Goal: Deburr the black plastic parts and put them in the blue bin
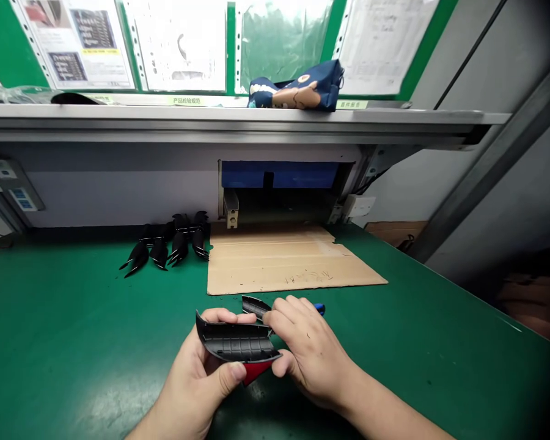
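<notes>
A curved black plastic shell [238,342] is held up above the green table, its ribbed hollow side facing me. Red material [256,371] shows along its lower right edge. My left hand [201,366] is closed around the shell's left part, thumb in front and fingers behind. At the right end, my right hand [309,348] has its fingers curled, with thumb and fingertips at the shell's edge. Just behind the hands is a second black ribbed piece [255,306], partly covered by my right hand. A blue end [319,308] of some object sticks out behind that hand; the remainder is hidden.
Several black curved parts [178,241] lie at the back left of the green table [73,330]. Beside them is a flat cardboard sheet [279,263], before an opening with a blue panel [297,176]. A shelf [165,125] overhead carries a dark blue pouch [302,88].
</notes>
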### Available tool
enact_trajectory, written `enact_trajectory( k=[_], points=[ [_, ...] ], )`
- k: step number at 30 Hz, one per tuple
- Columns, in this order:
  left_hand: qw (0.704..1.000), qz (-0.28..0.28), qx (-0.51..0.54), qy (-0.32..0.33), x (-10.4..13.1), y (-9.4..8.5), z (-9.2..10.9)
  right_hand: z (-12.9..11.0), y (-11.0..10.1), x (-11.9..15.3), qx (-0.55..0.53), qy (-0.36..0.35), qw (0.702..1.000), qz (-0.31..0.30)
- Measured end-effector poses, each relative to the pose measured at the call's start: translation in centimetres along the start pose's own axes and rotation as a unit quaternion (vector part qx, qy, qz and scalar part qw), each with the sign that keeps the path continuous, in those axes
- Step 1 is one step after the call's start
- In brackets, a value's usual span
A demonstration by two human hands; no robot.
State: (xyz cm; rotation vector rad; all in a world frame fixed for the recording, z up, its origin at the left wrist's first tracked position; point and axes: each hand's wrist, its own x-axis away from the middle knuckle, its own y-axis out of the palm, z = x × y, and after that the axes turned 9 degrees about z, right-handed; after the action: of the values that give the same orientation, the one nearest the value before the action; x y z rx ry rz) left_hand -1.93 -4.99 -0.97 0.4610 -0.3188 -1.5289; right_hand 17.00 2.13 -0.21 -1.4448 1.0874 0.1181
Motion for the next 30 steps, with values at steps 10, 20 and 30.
enact_trajectory(
  k=[10, 20, 30],
  points=[
    [0.998, -0.013, -0.059, 0.018, 0.6, -0.6, -0.5, -0.1, 0.2, 0.4, 0.034, -0.060, 0.997, 0.023],
    [0.993, -0.049, -0.099, 0.025, 0.5, -0.6, 0.2, 0.6, 0.1, 0.6, -0.056, -0.081, 0.994, -0.042],
    [0.996, 0.007, 0.078, -0.042, 0.9, 0.9, -0.7, -0.8, 0.1, 0.7, -0.203, 0.050, 0.977, 0.042]
  ],
)
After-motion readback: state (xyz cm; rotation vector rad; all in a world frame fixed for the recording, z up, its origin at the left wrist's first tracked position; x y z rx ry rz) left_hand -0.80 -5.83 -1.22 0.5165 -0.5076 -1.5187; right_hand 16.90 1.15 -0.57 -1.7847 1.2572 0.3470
